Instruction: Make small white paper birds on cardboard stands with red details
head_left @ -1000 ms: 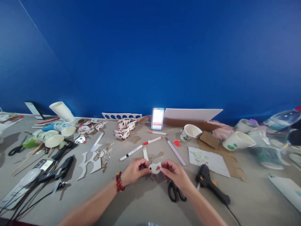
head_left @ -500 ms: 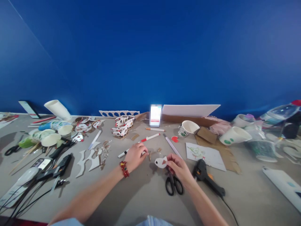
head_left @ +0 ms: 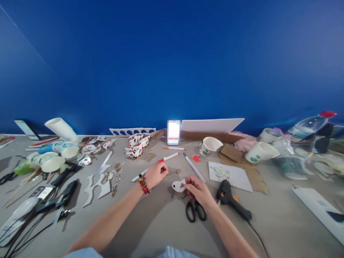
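My right hand (head_left: 198, 189) pinches a small white bird-shaped cutout (head_left: 176, 186) by its right end. The cutout has a black dot for an eye and a brown triangular patch close to my fingertips. To its left, my left hand (head_left: 156, 175) hovers low over the table with thumb and fingers pressed together; whether a tiny piece sits between them I cannot make out. Black-handled scissors (head_left: 195, 210) lie just below my right hand, their blades partly hidden by it. A small brown scrap (head_left: 178, 171) rests between the hands. Beyond my left hand are a red marker (head_left: 169, 157) and a black marker (head_left: 139, 175).
A black glue gun (head_left: 233, 200) with its cord lies at right, beside a drawing (head_left: 228, 175) on cardboard. A paper cup (head_left: 211, 146) stands behind. Finished white-and-red cutouts (head_left: 137, 145) are piled at back left. Paper offcuts (head_left: 103, 186), cables and another glue gun (head_left: 63, 196) occupy the left.
My left hand's fingers have drawn closer together. My right hand still holds the cutout, nearly in the same place. The whole view has shifted slightly.
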